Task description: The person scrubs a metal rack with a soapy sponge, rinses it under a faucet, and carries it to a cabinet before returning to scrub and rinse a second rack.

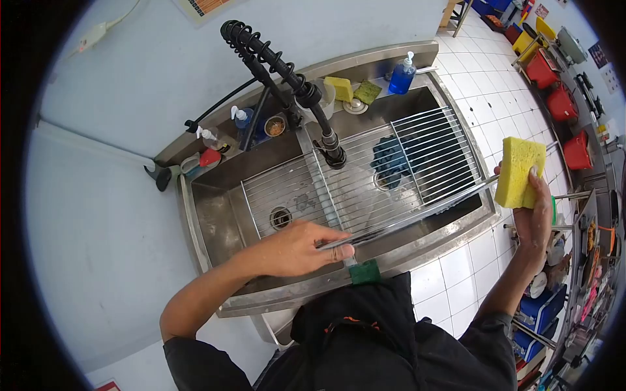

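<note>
A long, thin metal bar (430, 207) stretches across the front of the sink, above the wire rack (365, 176). My left hand (306, 249) pinches its left end between thumb and fingers. Farther right, my right hand (538, 205) grips a yellow sponge (520, 171), which is pressed against the bar. Part of the bar is hidden behind the sponge, and its tip shows beyond it. Below the rack, a dark blue cloth (390, 159) lies in the right basin. A green scouring pad (364, 272) rests on the sink's front edge near my left hand.
A black spring-hose faucet (270, 68) rises over the double sink (215, 215). Along its back ledge stand a blue soap bottle (402, 75), another yellow sponge (339, 88), a green-yellow pad (367, 92) and spray bottles (218, 139). Shelves with red bins (562, 104) line the right side.
</note>
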{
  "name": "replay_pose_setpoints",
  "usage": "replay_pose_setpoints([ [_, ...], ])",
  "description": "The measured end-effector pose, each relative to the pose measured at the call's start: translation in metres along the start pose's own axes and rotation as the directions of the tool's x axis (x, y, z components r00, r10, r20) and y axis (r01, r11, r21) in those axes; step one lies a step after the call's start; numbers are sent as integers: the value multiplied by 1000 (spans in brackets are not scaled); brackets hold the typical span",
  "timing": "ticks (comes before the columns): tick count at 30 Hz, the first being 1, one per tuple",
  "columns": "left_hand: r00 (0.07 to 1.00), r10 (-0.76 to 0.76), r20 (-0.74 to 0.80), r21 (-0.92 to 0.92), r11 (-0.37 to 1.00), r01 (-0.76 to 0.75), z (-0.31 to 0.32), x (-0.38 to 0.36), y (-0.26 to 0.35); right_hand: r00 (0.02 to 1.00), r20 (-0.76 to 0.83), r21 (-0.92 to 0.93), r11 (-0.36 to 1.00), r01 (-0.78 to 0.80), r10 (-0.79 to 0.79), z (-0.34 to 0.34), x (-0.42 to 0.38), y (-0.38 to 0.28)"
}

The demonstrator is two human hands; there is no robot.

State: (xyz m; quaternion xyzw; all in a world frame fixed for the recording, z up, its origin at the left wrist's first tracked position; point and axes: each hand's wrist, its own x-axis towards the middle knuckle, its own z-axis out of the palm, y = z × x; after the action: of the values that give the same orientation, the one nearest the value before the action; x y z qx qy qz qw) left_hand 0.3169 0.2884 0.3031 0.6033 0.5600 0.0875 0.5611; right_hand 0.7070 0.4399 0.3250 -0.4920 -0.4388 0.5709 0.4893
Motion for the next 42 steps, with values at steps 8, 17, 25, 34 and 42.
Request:
replay_pose_setpoints([
  [8, 997, 20, -77, 11, 1000, -20, 13, -30, 32, 999, -38, 153, 988, 22, -17, -71, 20, 30],
  [17, 997, -69, -30, -40, 997, 68, 7, -42, 22, 915, -20, 940, 318, -120, 404, -96, 41, 341],
  [25, 977, -145, 154, 14, 989, 144, -26, -30, -8, 913, -67, 983, 183, -9, 403, -39, 11, 342],
  [34, 996, -76, 56, -146, 986, 83, -46, 75, -101, 759, -403, 879, 448, 165, 511, -62, -27, 311],
  [42, 995, -83, 50, -5, 997, 83, -61, 148, -160, 706, -451, 863, 470, 187, 547, -76, -31, 341],
])
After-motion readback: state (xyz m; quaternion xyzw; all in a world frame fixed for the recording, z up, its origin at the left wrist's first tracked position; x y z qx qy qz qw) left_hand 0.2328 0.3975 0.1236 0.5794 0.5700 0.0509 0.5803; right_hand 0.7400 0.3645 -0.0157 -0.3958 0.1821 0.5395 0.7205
